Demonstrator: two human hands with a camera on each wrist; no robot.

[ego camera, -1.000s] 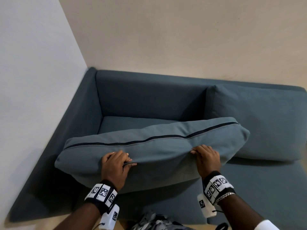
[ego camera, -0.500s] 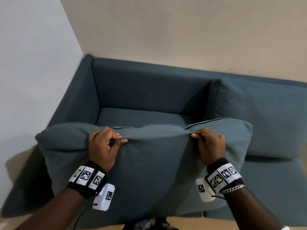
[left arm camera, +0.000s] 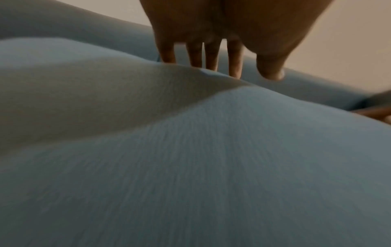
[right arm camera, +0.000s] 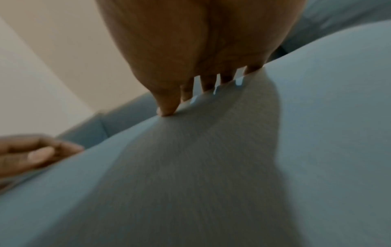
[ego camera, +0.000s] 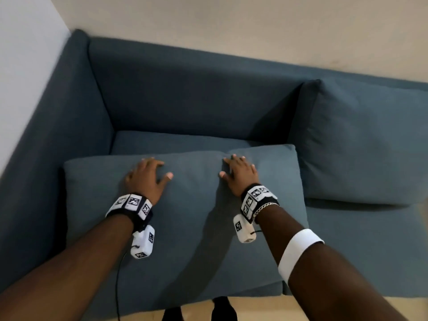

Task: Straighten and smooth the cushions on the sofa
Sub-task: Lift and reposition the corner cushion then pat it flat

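Soft, even indoor light, moderately dim, falling from above and behind the viewer — no glare anywhere. Faint forearm shadows thrown forward across the flat blue-grey fabric cushion (ego camera: 199, 218), darker shade gathered in the corner of the blue-grey upholstered sofa (ego camera: 185, 96). Head view fairly sharp at centre, smeared by motion at the left edge, straight lines bowed by the wide lens. Both wrist views heavily blurred — weave streaked, left hand (left arm camera: 222, 30) and right hand (right arm camera: 190, 41) soft, backlit, brownish against the pale beige wall (right arm camera: 52, 50).
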